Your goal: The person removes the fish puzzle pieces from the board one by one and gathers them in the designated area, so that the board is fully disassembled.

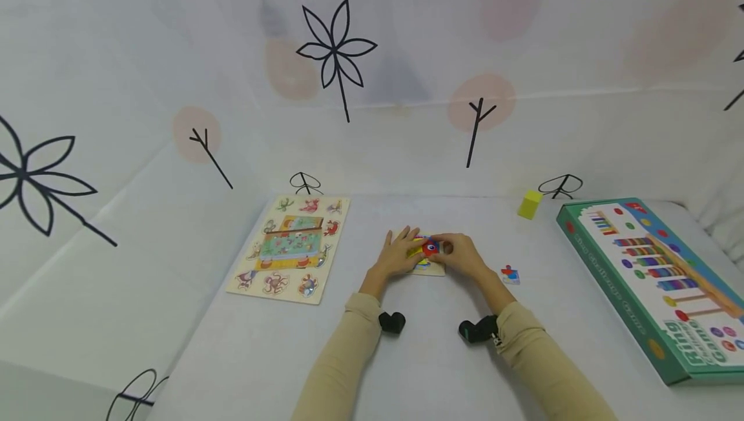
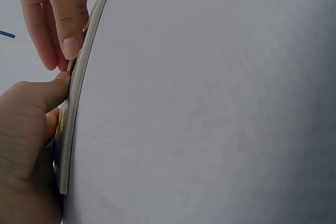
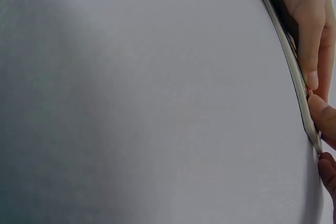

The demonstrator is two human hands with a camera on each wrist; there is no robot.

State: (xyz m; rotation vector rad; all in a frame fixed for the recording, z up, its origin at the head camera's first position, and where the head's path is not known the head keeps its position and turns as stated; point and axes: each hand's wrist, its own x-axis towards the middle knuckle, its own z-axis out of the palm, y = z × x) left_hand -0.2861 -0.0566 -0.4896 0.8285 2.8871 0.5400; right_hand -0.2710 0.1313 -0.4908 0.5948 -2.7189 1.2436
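White table (image 1: 427, 369): left hand (image 1: 398, 254) fanned out on the board (image 1: 429, 272), presumably to steady it, while right hand (image 1: 464, 254) pinches the red piece (image 1: 429, 248).

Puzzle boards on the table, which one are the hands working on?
The small puzzle board in the middle, with the left hand and right hand on it. The much larger board, edged with animal pictures, lies to the left, untouched.

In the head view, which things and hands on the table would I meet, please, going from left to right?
Large board with sea-animal pictures, left hand, right hand, loose puzzle piece, yellow block, green-sided game box.
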